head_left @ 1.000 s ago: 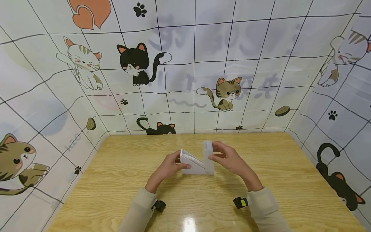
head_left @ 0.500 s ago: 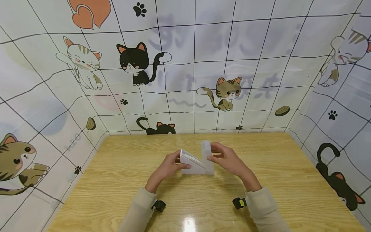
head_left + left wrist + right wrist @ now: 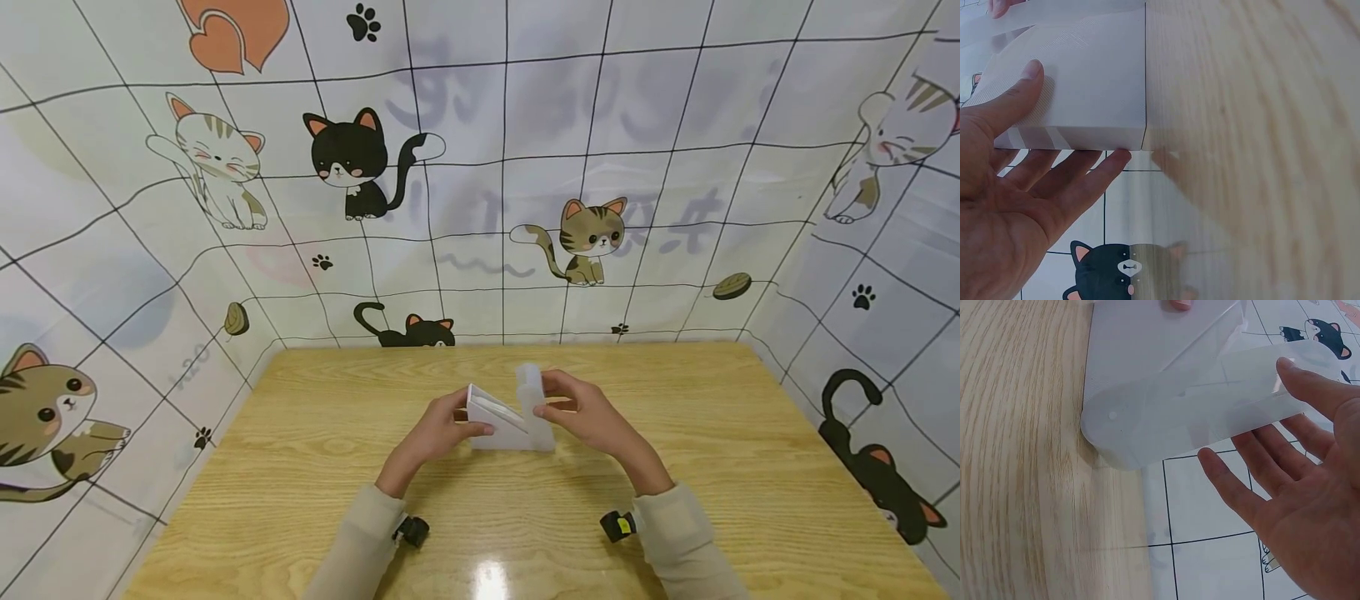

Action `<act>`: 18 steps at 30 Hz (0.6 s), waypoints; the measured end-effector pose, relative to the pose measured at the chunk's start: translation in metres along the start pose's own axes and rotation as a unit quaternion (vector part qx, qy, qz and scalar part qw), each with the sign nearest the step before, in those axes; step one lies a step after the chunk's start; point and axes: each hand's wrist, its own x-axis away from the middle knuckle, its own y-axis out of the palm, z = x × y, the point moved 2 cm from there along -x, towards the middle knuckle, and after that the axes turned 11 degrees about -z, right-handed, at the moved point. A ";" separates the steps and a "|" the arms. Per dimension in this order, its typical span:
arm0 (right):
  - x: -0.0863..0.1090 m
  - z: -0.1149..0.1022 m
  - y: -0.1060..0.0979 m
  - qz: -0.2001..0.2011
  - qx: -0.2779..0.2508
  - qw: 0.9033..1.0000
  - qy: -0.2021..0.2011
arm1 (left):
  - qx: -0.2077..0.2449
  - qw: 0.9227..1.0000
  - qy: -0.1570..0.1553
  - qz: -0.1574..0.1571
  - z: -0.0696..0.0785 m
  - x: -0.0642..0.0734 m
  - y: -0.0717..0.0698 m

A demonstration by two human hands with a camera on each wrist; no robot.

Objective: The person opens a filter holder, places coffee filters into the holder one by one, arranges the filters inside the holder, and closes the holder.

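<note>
A white box (image 3: 497, 433) with a slanted open top stands on the table, and white edges show inside it. At its right end a translucent lid (image 3: 532, 404) stands raised, tilted slightly left. My left hand (image 3: 441, 427) grips the box's left end, thumb on the near side and fingers on the end wall, as the left wrist view also shows. With my right hand (image 3: 592, 410) I hold the upper part of the lid between thumb and fingers. In the right wrist view the lid's rounded lower end carries a small round pivot (image 3: 1112, 415) at the box's bottom corner.
The light wooden table (image 3: 300, 467) extends around the box. Behind and beside it hangs a white gridded wall covering (image 3: 465, 275) printed with cartoon cats. Small black cameras (image 3: 411, 532) sit at both wrists.
My right hand has moved a little left, tilting the lid's upper end toward the box's slanted opening. The left hand and the box stay in place.
</note>
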 end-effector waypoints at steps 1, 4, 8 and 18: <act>0.000 0.000 0.000 0.000 0.001 1.000 0.001 | 0.000 1.000 0.001 -0.001 0.000 0.000 0.000; 0.000 0.000 0.000 -0.001 0.005 1.000 0.002 | 0.000 1.000 0.003 -0.001 0.001 -0.001 0.000; 0.000 0.000 0.000 -0.004 0.009 1.000 -0.001 | 0.000 1.000 0.006 0.000 0.001 -0.002 0.000; -0.002 0.002 0.003 -0.011 0.001 1.000 0.006 | 0.001 1.000 0.000 0.001 0.001 0.000 0.000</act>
